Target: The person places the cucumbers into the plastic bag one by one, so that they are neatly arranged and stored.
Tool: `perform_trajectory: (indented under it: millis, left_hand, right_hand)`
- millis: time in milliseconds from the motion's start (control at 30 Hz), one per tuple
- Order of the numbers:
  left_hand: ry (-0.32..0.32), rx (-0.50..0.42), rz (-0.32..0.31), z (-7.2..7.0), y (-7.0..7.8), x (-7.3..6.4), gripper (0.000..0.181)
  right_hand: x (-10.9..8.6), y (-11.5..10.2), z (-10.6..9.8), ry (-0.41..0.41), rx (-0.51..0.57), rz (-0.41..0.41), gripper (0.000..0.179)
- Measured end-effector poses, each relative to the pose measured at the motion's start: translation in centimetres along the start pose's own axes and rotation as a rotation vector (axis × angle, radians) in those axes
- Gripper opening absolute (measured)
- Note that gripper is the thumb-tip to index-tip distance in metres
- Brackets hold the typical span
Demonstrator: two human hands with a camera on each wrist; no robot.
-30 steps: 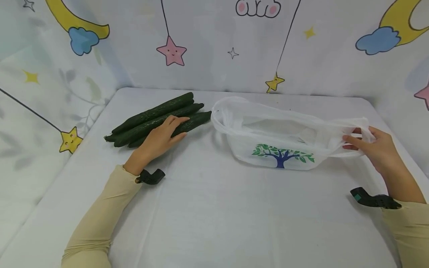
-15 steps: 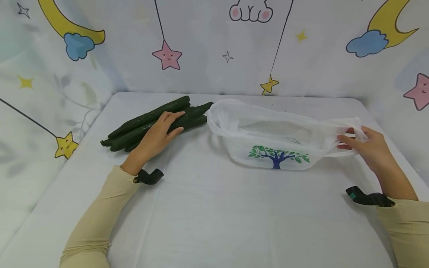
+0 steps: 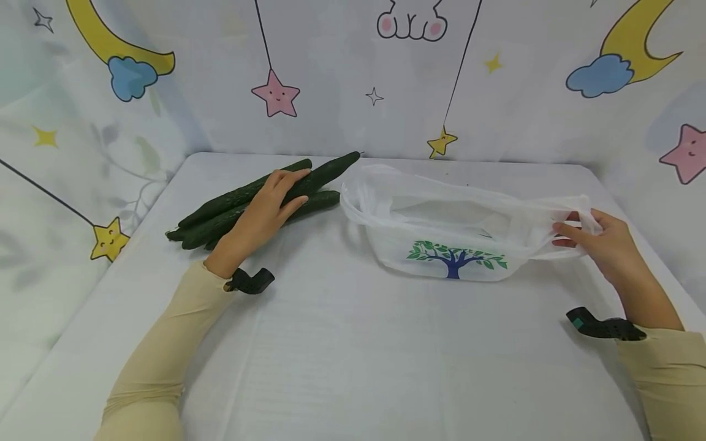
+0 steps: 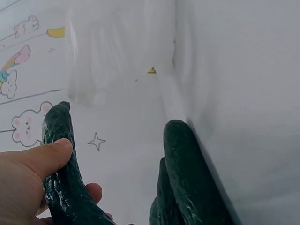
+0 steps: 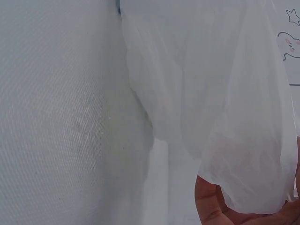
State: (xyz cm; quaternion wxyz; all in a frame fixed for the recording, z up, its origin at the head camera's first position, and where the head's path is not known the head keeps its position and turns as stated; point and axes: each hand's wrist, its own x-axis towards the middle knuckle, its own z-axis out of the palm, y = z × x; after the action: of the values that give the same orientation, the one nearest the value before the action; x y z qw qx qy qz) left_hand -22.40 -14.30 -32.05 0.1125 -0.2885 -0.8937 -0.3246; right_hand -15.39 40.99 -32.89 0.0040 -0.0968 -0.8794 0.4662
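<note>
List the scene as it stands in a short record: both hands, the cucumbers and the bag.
Left hand: grips one cucumber
Held cucumber: its tip angles away from the others' tips
Other cucumbers: bunched on the table; they overlap, so the count is unclear
Right hand: holds the bag by its right end
Bag: white plastic, mouth open, right of the cucumbers; tree print faces the person

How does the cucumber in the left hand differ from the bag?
The cucumber is dark green and bumpy; the bag is white and thin, with a tree print. The cucumber is long and slim; the bag is wider and open. The left hand grips the cucumber; the right hand holds the bag's end. Each is held one-handed.
</note>
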Motion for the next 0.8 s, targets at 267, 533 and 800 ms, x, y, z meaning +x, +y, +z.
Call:
perform_trajectory:
  millis: [267,533,800]
  left_hand:
    - [0.023,0.038,0.089,0.0,1.1,1.3,0.049]
    - [0.029,0.082,0.156,0.0,2.5,2.8,0.048]
    - [0.044,0.125,0.253,0.4,4.0,3.9,0.048]
  right_hand:
    - [0.0,-0.1,-0.2,0.0,0.0,0.005,0.042]
    - [0.0,-0.3,-0.7,-0.008,0.01,0.002,0.034]
    - [0.0,-0.5,-0.7,-0.005,0.029,0.006,0.037]
